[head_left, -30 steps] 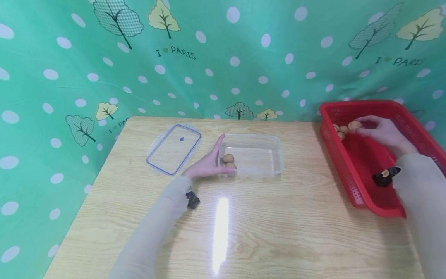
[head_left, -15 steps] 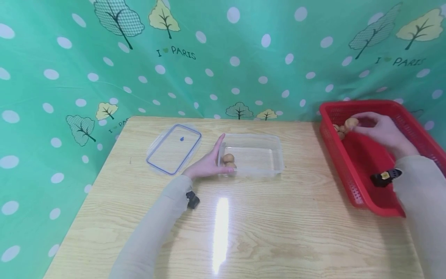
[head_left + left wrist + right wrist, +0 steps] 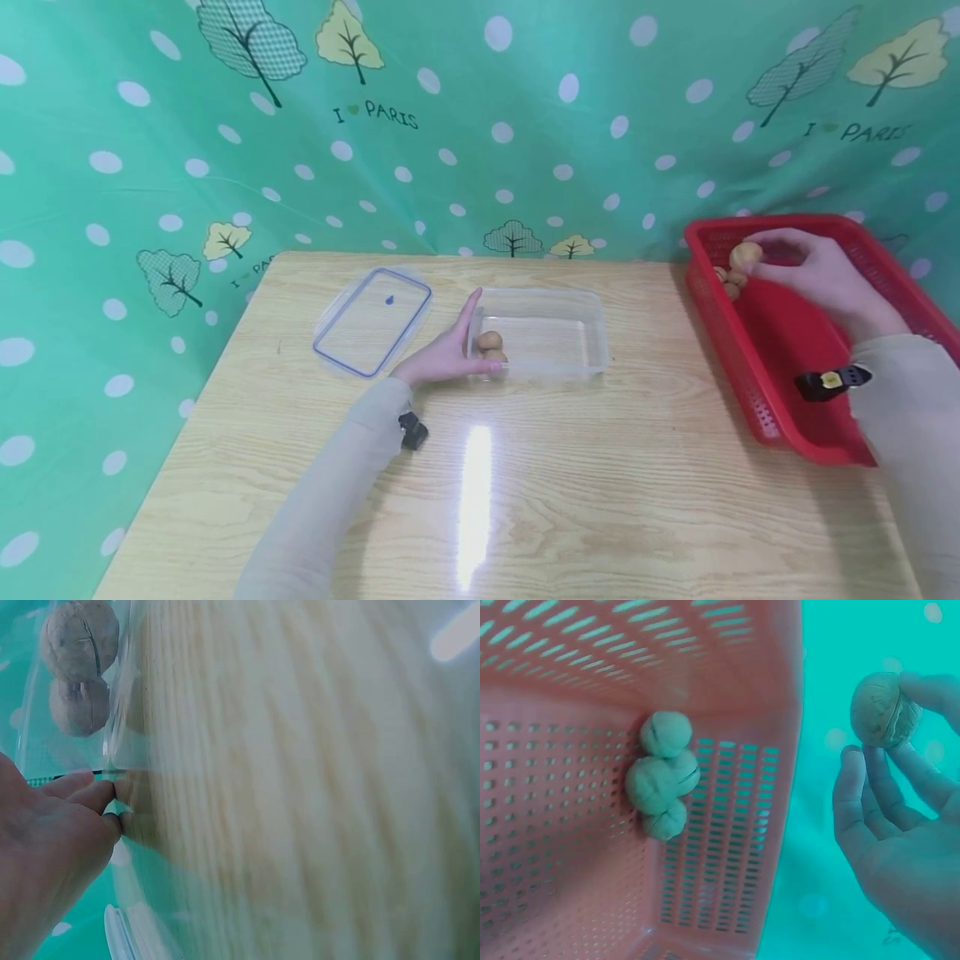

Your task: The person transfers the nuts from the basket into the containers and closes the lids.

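My right hand (image 3: 825, 275) pinches a walnut (image 3: 883, 711) between thumb and fingertips, just above the far left corner of the red basket (image 3: 757, 392). Several more walnuts (image 3: 662, 780) lie clustered in that corner. At the middle of the table is a clear plastic container (image 3: 551, 337), with two walnuts (image 3: 491, 342) visible at its left end. Around that end my left hand (image 3: 444, 354) holds the container, thumb on the near wall and forefinger at the far left corner. The other left fingers are largely hidden in the head view.
A clear lid (image 3: 375, 325) with a blue seal lies flat left of the container. The wooden table (image 3: 600, 492) ends at a green patterned cloth (image 3: 450, 108) behind and to the left. The basket's raised rim stands along the right side.
My right hand has lifted the walnut slightly up and leftward, away from the others in the basket. My left hand and the container stay in place.
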A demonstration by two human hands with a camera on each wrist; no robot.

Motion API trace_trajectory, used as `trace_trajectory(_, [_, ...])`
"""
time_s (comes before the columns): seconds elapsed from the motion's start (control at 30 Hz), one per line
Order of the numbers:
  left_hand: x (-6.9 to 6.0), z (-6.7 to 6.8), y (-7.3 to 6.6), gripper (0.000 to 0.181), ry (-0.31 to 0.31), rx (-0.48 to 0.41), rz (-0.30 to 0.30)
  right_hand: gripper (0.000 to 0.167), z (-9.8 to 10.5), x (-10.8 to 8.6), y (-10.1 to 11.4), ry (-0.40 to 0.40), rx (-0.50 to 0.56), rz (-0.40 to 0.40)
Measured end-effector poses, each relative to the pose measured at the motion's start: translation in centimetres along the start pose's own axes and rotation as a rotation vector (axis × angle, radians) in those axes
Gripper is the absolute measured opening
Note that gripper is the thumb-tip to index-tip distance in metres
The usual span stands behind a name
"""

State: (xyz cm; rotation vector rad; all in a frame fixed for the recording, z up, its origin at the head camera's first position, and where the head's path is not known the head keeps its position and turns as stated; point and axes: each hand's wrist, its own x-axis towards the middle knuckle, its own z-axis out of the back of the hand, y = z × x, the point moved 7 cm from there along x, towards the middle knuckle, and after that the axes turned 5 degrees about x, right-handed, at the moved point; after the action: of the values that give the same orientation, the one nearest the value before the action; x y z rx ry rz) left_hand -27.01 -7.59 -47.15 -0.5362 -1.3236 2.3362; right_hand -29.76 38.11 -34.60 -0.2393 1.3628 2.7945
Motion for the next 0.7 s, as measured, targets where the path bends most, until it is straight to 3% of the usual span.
trace_trajectory(0.2, [0.0, 0.1, -0.1, 0.127, 0.000, 0.004, -0.004, 0.064, -0.8, -0.5, 2.2, -0.002, -0.060, 0.058])
trace_trajectory(0.4, [-0.2, 0.2, -0.6, 0.126, 0.006, -0.005, -0.027, 0.057, -2.2, -1.2, 4.3, 0.026, -0.054, 0.135])
trace_trajectory(0.7, [-0.1, 0.1, -0.2, 0.126, 0.005, 0.012, -0.027, 0.063, -3.9, -1.4, 5.3, 0.064, -0.075, 0.130])
